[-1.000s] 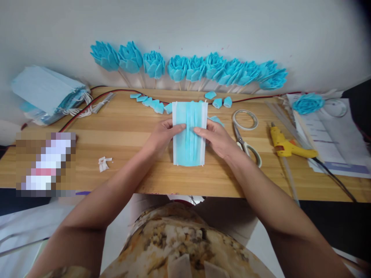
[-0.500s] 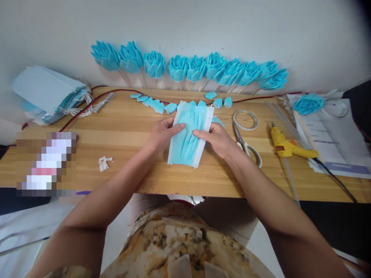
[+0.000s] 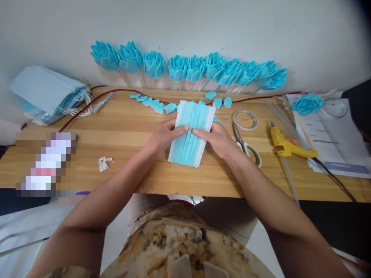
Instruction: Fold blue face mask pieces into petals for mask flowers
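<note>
As 2 hands (image 3: 162, 139) (image 3: 220, 141) pinch it, mask (image 3: 188, 148) tilts (rt).

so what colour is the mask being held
Light blue mask with white side edges; the head view shows it.

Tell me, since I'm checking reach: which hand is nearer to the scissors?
Right. The right hand grips the face mask by its right side, just left of the scissors. The left hand grips the mask's opposite side, farther left.

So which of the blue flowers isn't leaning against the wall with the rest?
The blue flower far right, lying on the papers; the others stand in a row along the wall.
</note>
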### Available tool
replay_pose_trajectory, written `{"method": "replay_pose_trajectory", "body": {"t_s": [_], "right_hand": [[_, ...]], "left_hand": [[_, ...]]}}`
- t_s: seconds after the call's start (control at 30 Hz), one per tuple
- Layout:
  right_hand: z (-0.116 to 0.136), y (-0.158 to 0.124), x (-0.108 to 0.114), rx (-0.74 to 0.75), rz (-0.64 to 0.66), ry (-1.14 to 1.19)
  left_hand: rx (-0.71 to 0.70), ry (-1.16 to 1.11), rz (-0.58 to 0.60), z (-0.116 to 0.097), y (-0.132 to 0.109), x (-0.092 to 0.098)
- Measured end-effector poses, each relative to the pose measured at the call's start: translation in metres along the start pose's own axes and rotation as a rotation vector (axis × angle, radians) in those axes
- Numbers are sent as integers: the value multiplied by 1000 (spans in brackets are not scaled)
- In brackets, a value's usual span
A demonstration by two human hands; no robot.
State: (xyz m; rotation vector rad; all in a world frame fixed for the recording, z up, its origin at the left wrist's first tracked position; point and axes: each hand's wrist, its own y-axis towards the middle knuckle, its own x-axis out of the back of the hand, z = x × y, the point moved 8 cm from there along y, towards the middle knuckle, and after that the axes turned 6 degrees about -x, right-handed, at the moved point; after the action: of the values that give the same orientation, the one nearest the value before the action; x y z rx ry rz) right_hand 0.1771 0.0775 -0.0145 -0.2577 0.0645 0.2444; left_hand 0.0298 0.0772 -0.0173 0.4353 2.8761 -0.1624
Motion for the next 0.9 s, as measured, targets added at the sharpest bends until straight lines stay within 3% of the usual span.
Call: {"method": "replay_pose_trajectory", "body": {"t_s": [0.23, 0.47, 0.57, 0.77, 0.9], "right_hand": [[4, 0, 6, 25, -67, -3], [11, -3, 14, 57, -144, 4], [16, -4, 18, 93, -189, 68], [23, 1, 37, 169, -326, 42], [25, 5, 50, 192, -351, 56]], "left_hand": [[43, 70, 11, 8, 1, 5], [98, 81, 276, 3, -11, -20], [90, 138, 322, 0, -14, -24], [48, 306, 319, 0, -11, -19], [14, 399, 163, -3, -4, -2]]}}
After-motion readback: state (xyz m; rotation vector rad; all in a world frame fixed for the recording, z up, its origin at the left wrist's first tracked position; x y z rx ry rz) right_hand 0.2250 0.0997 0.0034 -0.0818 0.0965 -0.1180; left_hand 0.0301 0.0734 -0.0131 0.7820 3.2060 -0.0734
